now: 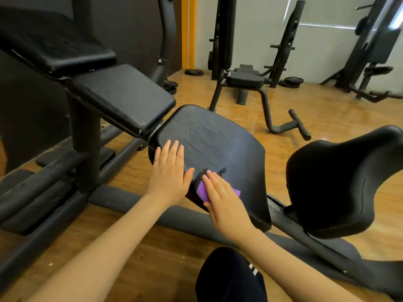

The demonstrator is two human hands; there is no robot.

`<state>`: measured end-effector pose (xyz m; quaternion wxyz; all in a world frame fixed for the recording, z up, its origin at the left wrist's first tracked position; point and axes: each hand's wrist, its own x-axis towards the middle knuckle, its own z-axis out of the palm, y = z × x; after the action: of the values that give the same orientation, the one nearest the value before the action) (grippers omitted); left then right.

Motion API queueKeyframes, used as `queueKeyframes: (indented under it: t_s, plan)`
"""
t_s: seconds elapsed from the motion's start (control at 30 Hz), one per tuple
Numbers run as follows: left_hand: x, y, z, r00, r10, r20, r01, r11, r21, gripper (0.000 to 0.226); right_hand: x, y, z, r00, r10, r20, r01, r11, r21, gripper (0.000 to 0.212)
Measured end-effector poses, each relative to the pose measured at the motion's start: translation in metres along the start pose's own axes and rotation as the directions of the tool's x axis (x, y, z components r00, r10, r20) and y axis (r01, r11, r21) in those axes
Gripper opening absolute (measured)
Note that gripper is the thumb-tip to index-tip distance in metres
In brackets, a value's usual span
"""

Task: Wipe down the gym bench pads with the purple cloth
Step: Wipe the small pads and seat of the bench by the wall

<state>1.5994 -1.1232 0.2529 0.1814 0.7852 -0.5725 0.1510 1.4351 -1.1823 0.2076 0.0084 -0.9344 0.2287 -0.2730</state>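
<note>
Where the black seat pad (209, 144) sits at the centre of the view, it serves as landmark for all that follows. Item, left hand (169, 171): laid flat on the near left part of the seat pad, fingers straight and close together, thumb stretched toward the right hand; its grip is spread, holding nothing. Item, right hand (224, 199): laid flat over the purple cloth (201, 189) at the near edge of the seat pad, fingers straight and pressing the cloth down onto the pad; its grip is spread rather than pinching. Item, purple cloth: mostly hidden under the right hand, purple showing on both sides of the fingers, lying on the pad just beside the left thumb. A torn strip in the pad's cover (221, 171) shows just beyond the right fingertips. Item, angled back pad (122, 94): beyond and left of the seat pad, its lower end touching or nearly touching the seat pad's far left edge. Item, upper pad (52, 44): farther left and higher, above the back pad. Item, curved black saddle pad (340, 184): right of the seat pad, apart from it. Item, wooden floor (305, 118): under the bench frame. Item, second bench (245, 79): well beyond the seat pad, with weight plates (293, 80) on the floor near it. Item, dark-clothed knee (229, 277): nearer than the seat pad, at the bottom edge.
</note>
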Motion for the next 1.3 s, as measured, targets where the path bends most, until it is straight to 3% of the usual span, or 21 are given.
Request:
queueKeyframes:
  t_s: [0.1, 0.2, 0.27, 0.4, 0.6, 0.7, 0.8, 0.9, 1.07, 1.17, 1.3]
  plan:
    - [0.0, -0.004, -0.008, 0.994, 0.028, 0.107, -0.031, 0.999, 0.027, 0.072, -0.014, 0.019, -0.004, 0.996, -0.004, 0.089, -0.005, 0.995, 0.099, 0.056]
    - [0.007, -0.011, -0.019, 0.943, 0.058, 0.329, -0.109, 0.985, 0.137, 0.095, -0.055, 0.06, -0.005, 0.985, 0.125, 0.118, -0.153, 0.952, 0.265, 0.055]
    - [0.011, -0.013, -0.022, 0.916, 0.082, 0.392, -0.17, 0.966, 0.194, 0.105, -0.069, 0.071, -0.008, 0.964, 0.212, 0.159, -0.251, 0.922, 0.294, 0.058]
    - [0.008, -0.011, -0.018, 0.937, 0.069, 0.342, -0.142, 0.971, 0.193, 0.111, -0.046, 0.062, -0.009, 0.957, 0.257, 0.137, -0.29, 0.887, 0.361, 0.061]
    - [-0.002, -0.004, -0.014, 0.968, 0.01, 0.25, -0.042, 0.991, 0.124, 0.108, 0.047, 0.009, -0.011, 0.978, -0.069, 0.196, -0.008, 0.931, 0.364, 0.053]
    - [-0.012, -0.005, -0.01, 0.965, -0.098, 0.242, 0.101, 0.995, 0.0, 0.114, 0.069, 0.01, -0.008, 0.958, -0.139, 0.25, 0.006, 0.884, 0.468, 0.047]
    - [-0.01, -0.016, -0.011, 0.951, -0.204, 0.232, 0.233, 0.967, -0.101, 0.132, 0.089, 0.032, -0.007, 0.933, -0.13, 0.337, -0.059, 0.865, 0.498, 0.042]
    - [-0.005, -0.023, -0.012, 0.942, -0.193, 0.275, 0.233, 0.965, -0.12, 0.138, 0.129, 0.042, -0.001, 0.925, -0.078, 0.373, -0.087, 0.91, 0.406, 0.046]
    - [-0.002, -0.021, -0.014, 0.939, -0.21, 0.273, 0.228, 0.973, -0.034, 0.135, 0.214, 0.024, 0.012, 0.9, 0.134, 0.414, -0.287, 0.897, 0.335, 0.052]
    - [-0.001, -0.022, -0.014, 0.933, -0.217, 0.287, 0.234, 0.972, -0.027, 0.135, 0.236, 0.005, 0.019, 0.921, 0.125, 0.368, -0.263, 0.897, 0.354, 0.051]
    - [-0.002, -0.023, -0.012, 0.932, -0.205, 0.299, 0.231, 0.971, -0.054, 0.135, 0.205, 0.001, 0.02, 0.949, 0.025, 0.314, -0.167, 0.884, 0.436, 0.05]
